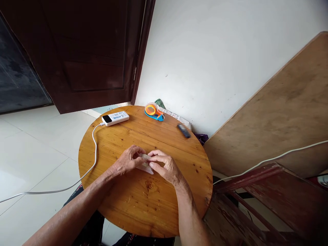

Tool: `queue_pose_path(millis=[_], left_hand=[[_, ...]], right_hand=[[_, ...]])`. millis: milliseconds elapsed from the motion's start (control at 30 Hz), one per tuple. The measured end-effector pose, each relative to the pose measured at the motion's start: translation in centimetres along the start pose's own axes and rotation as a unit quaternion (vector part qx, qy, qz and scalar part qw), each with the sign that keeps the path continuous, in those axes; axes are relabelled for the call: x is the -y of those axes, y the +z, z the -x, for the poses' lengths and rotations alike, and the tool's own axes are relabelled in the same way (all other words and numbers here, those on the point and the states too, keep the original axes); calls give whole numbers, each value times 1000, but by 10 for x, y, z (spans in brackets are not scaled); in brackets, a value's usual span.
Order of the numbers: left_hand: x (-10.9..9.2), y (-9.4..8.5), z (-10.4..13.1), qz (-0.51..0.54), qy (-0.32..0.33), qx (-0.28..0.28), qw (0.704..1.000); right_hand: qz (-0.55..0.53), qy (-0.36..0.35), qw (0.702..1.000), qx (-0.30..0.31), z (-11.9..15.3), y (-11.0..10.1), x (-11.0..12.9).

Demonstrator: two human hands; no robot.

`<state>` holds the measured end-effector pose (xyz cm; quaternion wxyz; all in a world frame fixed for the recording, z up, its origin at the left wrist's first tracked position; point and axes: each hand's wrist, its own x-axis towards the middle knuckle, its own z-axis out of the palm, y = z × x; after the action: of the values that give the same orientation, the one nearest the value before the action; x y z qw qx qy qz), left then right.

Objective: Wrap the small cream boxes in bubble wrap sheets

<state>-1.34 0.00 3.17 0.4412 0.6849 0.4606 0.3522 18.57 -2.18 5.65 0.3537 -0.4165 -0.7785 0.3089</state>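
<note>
Near the middle of the round wooden table (133, 205) lies a small, whitish, thin piece like paper or plastic film (146, 167); its exact kind I cannot make out. My left hand (130, 159) comes from the left, its thumb and fingers closed on the piece's left side. From the right, my right hand (166, 167) bends its thumb and fingers onto the other side. The fingers of both hands cover much of the piece, and one pale corner sticks out towards me.
A white power bank (119, 118) with a white cable (95, 150) lies at the back left. Behind my hands stands an orange and blue tape dispenser (154, 112). A blurred dark object (183, 130) lies at the back right. A red-brown wooden chair (266, 191) adjoins the table's right.
</note>
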Motion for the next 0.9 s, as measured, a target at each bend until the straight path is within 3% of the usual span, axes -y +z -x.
queue_pose_path(millis=[167,367,600,900], left_hand=[[1,3,-1,-32,7,-23,999],[3,5,-1,-23,-1,-18,1000],[2,5,-1,-30,10,-17,999],[4,5,-3,-21,16,-12,1000]], right_hand=[[-8,13,1000,2,0,-2,0],[-19,88,993,-83,-1,-4,-7],[-14,103,994,-17,-1,5,-10],[8,77,997,-25,-2,6,-10]])
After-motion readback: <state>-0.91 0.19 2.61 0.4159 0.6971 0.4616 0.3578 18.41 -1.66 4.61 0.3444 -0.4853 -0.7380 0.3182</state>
